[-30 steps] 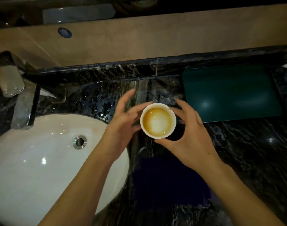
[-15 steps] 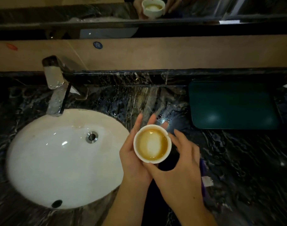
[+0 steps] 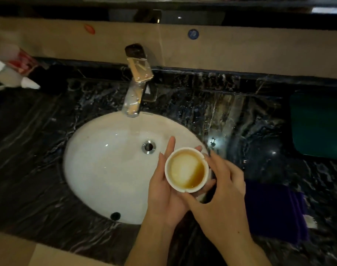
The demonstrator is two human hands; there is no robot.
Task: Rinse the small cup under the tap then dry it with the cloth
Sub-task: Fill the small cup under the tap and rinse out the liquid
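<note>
The small white cup point(image 3: 186, 170), brown-stained inside with a little brown liquid, is held upright over the right edge of the white sink point(image 3: 106, 166). My left hand point(image 3: 163, 189) cradles it from the left and below, with its fingers straight along the cup's far side. My right hand point(image 3: 223, 196) holds the cup's right side, thumb at the near rim and fingers curled round it. The chrome tap point(image 3: 136, 89) stands behind the sink with no water running. A dark purple cloth point(image 3: 275, 212) lies on the counter to the right of my hands.
The counter point(image 3: 240, 120) is black marble and looks wet near the tap. A dark green tray point(image 3: 319, 125) sits at the far right. White and red items point(image 3: 12, 70) stand at the back left. The drain point(image 3: 148, 147) is in the basin's middle.
Both hands have carried the cup left, from above the counter to over the sink's right edge. The left hand has shifted from the cup's side to beneath it.
</note>
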